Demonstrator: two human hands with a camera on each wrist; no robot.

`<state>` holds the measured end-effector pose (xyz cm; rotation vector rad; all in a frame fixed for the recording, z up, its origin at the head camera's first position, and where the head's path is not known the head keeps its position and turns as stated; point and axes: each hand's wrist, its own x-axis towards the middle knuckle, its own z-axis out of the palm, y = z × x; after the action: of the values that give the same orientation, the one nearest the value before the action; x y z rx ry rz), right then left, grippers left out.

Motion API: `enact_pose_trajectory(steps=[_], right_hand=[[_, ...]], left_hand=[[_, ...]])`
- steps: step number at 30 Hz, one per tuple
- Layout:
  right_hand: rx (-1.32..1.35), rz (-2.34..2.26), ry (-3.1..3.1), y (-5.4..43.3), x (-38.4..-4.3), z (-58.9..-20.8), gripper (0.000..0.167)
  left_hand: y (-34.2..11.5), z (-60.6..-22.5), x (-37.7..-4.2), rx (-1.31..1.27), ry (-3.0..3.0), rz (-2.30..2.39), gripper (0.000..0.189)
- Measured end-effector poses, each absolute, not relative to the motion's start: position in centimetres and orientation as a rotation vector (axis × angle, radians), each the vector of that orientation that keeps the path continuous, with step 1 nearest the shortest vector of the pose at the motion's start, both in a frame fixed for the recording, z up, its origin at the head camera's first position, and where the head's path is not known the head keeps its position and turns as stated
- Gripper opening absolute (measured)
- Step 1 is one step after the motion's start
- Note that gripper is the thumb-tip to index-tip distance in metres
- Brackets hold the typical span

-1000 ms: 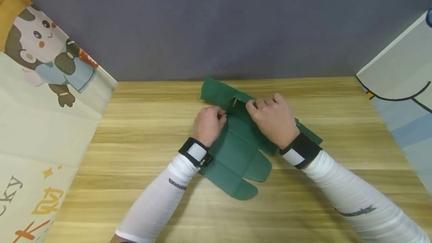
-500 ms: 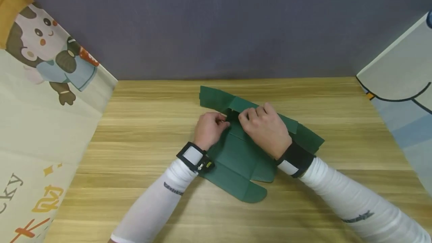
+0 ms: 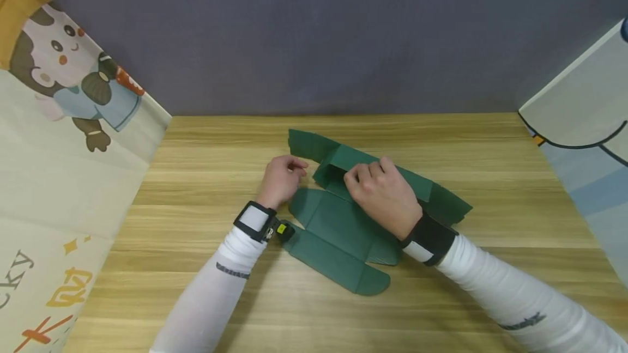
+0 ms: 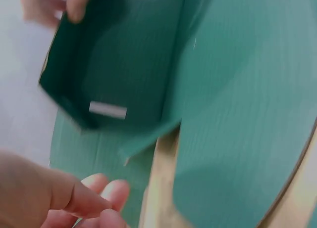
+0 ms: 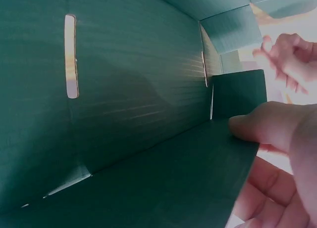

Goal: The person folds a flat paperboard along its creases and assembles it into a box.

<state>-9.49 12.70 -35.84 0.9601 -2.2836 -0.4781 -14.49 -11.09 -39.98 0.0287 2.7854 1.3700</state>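
A green cardboard box [image 3: 338, 222], partly folded, lies at a slant on the table, its flaps spread toward me. My right hand [image 3: 385, 195] grips the raised back panel; in the right wrist view the thumb [image 5: 245, 126] lies on the inner face and the fingers are behind it. Light slots show in the cardboard [image 5: 133, 74]. To the left of the box my left hand [image 3: 282, 178] is held apart from it, fingers loosely bent with nothing between them. In the left wrist view a small upright side flap [image 4: 64, 99] stands near that hand.
The wooden table [image 3: 196, 206] runs back to a dark grey wall [image 3: 314, 37]. Printed panels with cartoon figures stand at the left [image 3: 59, 178] and right [image 3: 584, 102].
My left hand has let go of the box's left corner and moved left. The back panel, gripped by my right hand, has tipped and come slightly nearer to me.
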Motion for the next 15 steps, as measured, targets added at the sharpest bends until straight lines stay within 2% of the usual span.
enact_pose_trajectory(steps=[2,5,7,9,10,15], right_hand=[[0.958,-0.487,-2.286,12.6,-9.5,-35.8,0.026],[0.957,-0.494,-2.29,12.6,-9.4,-35.7,0.024],[0.955,-0.497,-2.29,12.6,-9.4,-35.7,0.023],[0.954,-0.494,-2.291,12.6,-9.4,-35.7,0.023],[0.953,-0.492,-2.289,12.6,-9.4,-35.7,0.023],[0.948,-0.474,-2.289,12.6,-9.5,-35.6,0.025]], left_hand=[[-11.9,-39.8,-15.3,-0.039,2.889,1.373,0.02],[-13.1,-39.7,-16.5,-0.081,2.933,1.421,0.044],[-13.8,-39.8,-17.3,-0.018,2.902,1.463,0.058],[-14.2,-39.9,-17.9,0.077,2.852,1.466,0.063],[-14.3,-40.0,-18.1,0.125,2.839,1.467,0.06],[-14.1,-39.9,-17.5,0.24,2.831,1.48,0.021]])
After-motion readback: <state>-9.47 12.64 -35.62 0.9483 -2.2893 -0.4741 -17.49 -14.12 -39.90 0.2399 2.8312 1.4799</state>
